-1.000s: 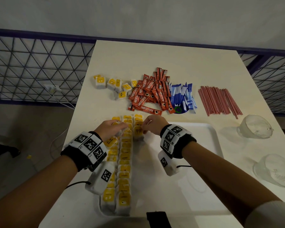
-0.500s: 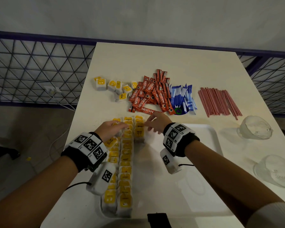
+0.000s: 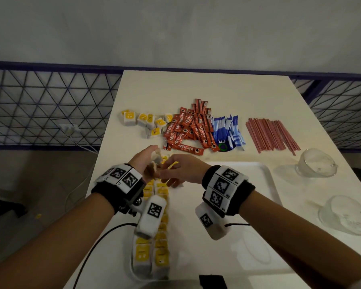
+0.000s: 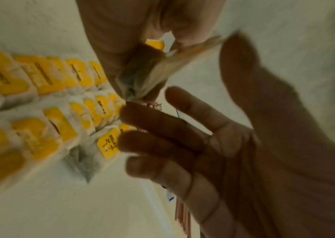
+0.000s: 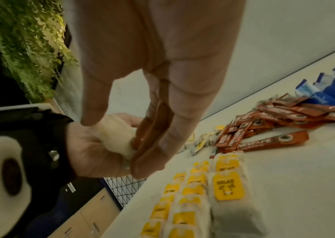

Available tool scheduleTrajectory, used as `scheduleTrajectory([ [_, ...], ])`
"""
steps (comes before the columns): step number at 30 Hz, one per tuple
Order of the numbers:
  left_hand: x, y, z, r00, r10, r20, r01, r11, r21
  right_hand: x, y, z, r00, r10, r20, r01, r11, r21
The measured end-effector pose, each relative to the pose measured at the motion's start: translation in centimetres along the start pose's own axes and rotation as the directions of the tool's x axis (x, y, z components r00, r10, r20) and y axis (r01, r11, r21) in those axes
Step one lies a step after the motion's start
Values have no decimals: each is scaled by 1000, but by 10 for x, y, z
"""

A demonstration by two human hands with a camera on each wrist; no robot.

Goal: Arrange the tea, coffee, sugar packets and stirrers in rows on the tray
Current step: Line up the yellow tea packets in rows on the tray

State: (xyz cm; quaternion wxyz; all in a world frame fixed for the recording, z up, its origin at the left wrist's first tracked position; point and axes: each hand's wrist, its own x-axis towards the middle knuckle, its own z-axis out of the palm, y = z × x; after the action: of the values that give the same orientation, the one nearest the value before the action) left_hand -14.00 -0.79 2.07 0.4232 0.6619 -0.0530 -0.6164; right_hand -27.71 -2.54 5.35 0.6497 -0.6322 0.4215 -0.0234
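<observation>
Looking at: both hands lifted just over the far-left corner of the tray (image 3: 267, 176), busy with one tea bag (image 3: 154, 163).
Left hand: left hand (image 3: 143, 163) is cupped round the tea bag, fingers curled on its paper body; the wrist view shows the bag pinched up near its yellow tag.
Right hand: right hand (image 3: 181, 170) reaches across and meets the left one; thumb and forefinger look pinched on the same bag, other fingers (image 4: 158, 124) spread. Bit blurry, so not sure what exactly it nips, tag or string.
Step in hand: I'd say still the tea stage, straightening this bag before it goes down.
Tea rows: rows of tea bags (image 3: 161, 236) run along the tray's left edge from near edge to far edge, with a short third row just begun at the far end.
Next move: probably set the bag tag-up onto the short third row, snug against its neighbours, then fetch more from the loose tea bags (image 3: 146, 122) near the table's far-left side.
Not started: coffee sticks (image 3: 188, 130), blue sugar packets (image 3: 227, 132) and stirrers (image 3: 271, 136) lie in heaps on the table (image 3: 196, 88) beyond the tray's far edge.
Other stuff: two glass cups (image 3: 315, 165) off the tray's right edge.
In the way: nothing really blocks the drop, though sleeves or wrist gear could nudge the finished rows.
</observation>
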Motion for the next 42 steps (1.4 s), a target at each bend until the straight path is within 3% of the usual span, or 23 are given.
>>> scheduleTrajectory([
  [5, -3, -6, -4, 999, -25, 28, 27, 997, -71, -1, -1, 12, 999, 11, -31, -9, 997, 74],
  [12, -11, -15, -13, 997, 5, 75, 6, 989, -147, 1, 9, 3, 982, -9, -187, -23, 985, -172],
  [18, -25, -19, -22, 994, 19, 107, -2, 988, -152, -4, 14, -11, 971, -44, -237, -19, 967, -256],
  [23, -29, -22, -27, 991, 6, 130, 3, 998, -67, -9, 26, -18, 941, -67, -333, -77, 913, -400],
  [32, -31, -25, -33, 990, -12, 137, 16, 999, -29, -2, 45, -8, 974, 146, -173, -213, 853, -476],
  [42, -36, -22, -40, 994, 14, 107, -24, 995, 96, 30, 39, -15, 960, 62, -275, -222, 764, -605],
])
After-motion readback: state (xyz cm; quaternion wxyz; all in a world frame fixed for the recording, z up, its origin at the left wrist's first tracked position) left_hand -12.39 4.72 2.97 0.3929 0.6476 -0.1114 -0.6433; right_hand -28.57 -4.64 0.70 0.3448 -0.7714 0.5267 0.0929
